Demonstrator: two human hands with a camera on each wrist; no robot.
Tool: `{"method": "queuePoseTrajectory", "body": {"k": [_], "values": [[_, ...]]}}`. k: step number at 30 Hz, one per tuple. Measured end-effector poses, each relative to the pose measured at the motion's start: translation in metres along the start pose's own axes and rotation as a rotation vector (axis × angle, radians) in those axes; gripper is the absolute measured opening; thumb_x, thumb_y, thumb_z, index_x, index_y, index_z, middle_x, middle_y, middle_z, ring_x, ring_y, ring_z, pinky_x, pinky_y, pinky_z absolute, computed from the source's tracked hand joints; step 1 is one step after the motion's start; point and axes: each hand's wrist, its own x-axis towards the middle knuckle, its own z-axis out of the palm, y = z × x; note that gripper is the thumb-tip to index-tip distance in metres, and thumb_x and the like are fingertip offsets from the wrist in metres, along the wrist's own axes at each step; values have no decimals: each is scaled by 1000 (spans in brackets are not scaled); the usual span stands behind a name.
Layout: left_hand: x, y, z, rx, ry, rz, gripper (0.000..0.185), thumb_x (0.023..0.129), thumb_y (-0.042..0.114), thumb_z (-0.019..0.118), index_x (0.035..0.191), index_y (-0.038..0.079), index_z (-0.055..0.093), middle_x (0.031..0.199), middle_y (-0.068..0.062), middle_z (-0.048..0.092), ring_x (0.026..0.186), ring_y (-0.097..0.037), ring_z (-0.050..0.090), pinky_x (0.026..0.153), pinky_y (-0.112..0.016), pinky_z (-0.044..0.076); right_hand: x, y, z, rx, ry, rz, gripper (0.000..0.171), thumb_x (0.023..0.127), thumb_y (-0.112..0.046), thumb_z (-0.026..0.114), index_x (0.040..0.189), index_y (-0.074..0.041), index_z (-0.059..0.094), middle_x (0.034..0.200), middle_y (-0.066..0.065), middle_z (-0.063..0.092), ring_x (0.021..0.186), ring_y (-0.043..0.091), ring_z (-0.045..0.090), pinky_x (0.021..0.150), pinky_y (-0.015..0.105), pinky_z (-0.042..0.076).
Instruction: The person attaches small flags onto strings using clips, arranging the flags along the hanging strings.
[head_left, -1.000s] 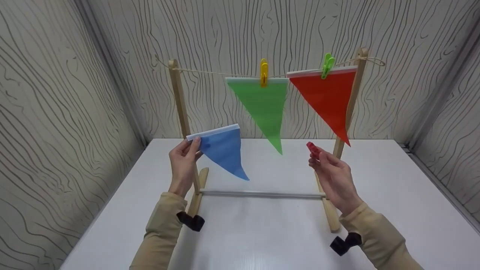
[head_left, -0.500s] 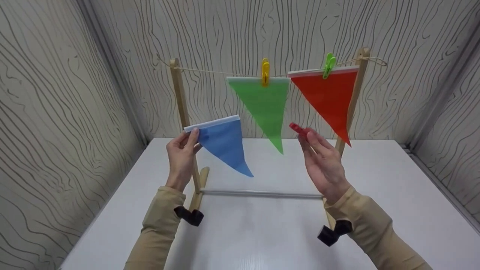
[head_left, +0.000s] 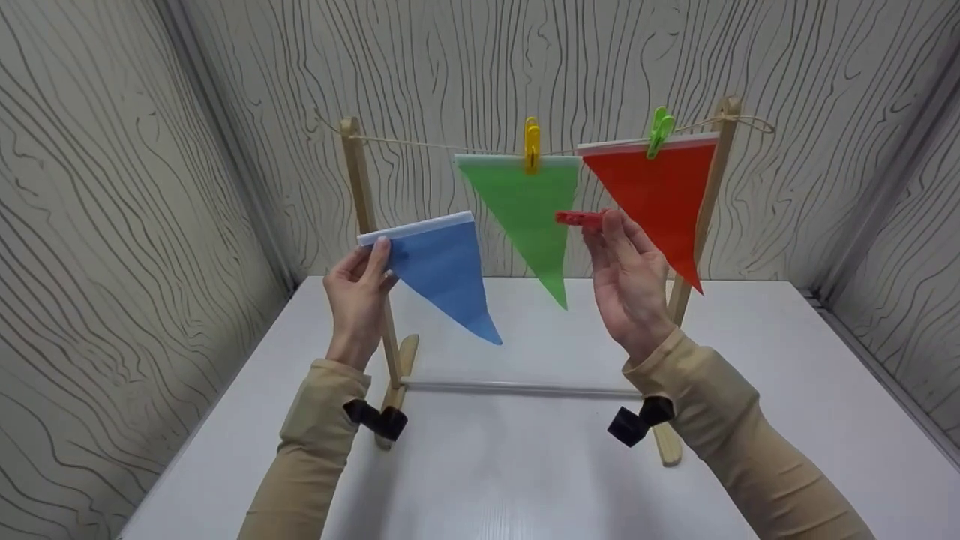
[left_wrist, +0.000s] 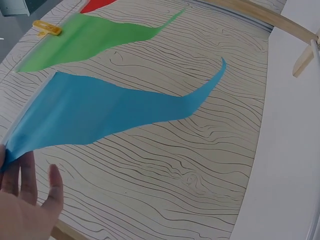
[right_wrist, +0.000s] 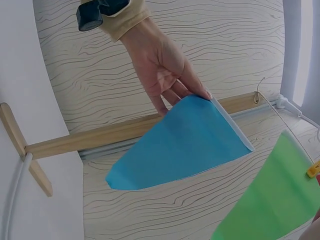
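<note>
Both arms wear long tan sleeves (head_left: pixel 315 442) reaching the wrists, each with a small black camera (head_left: pixel 379 420) strapped just behind the cuff, while the left hand (head_left: pixel 356 296) and right hand (head_left: pixel 626 281) are bare.

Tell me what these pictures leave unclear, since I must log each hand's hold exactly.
- Right hand grip on the red peg: head view shows only the hand's back; right wrist view barely catches it at the corner.
- Left hand: in the left wrist view, cut off by the frame edge.
- Blue flag corner: covered by fingertips.
</note>
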Motion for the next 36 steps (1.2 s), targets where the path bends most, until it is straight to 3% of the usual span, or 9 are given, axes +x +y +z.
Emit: {"method": "queuePoseTrajectory", "body": {"k": [9, 17, 25, 32, 36], "values": [[7, 14, 3, -52, 36, -9, 26, 101, 14, 60, 120, -4, 66, 99, -2, 73, 98, -15, 73, 107, -52, 50, 12, 5, 23, -86, -12, -72, 22, 94, -13, 66, 111, -2, 74, 105, 9, 72, 99, 22, 69, 100, 27, 55], [7, 28, 7, 112, 122, 64, 24, 98, 17, 66, 115, -1, 70, 96, 0, 72, 90, -9, 69, 89, -23, 57, 19, 6, 37, -209, -89, -129, 18, 94, -14, 66, 106, -5, 75, 106, 7, 70, 100, 20, 71, 101, 29, 55], [16, 42, 10, 166, 166, 111, 22, 97, 19, 68, 110, 2, 72, 88, 6, 70, 86, -9, 63, 98, -30, 48, 25, 10, 53, -330, -130, -181, 19, 97, -10, 61, 110, -1, 70, 99, 5, 69, 92, 18, 69, 93, 25, 58], [24, 50, 8, 173, 159, 133, 16, 95, 18, 71, 103, 4, 73, 84, 8, 70, 84, -9, 64, 101, -33, 47, 24, 17, 69, -475, -192, -323, 19, 94, -5, 65, 111, 2, 70, 95, 3, 71, 85, 18, 67, 86, 26, 59], [29, 54, 6, 174, 151, 134, 13, 95, 18, 71, 100, 6, 73, 82, 10, 69, 87, -11, 62, 107, -37, 43, 27, 21, 76, -528, -251, -384, 21, 92, -4, 69, 112, 1, 68, 93, 3, 69, 74, 17, 65, 74, 23, 59]]}}
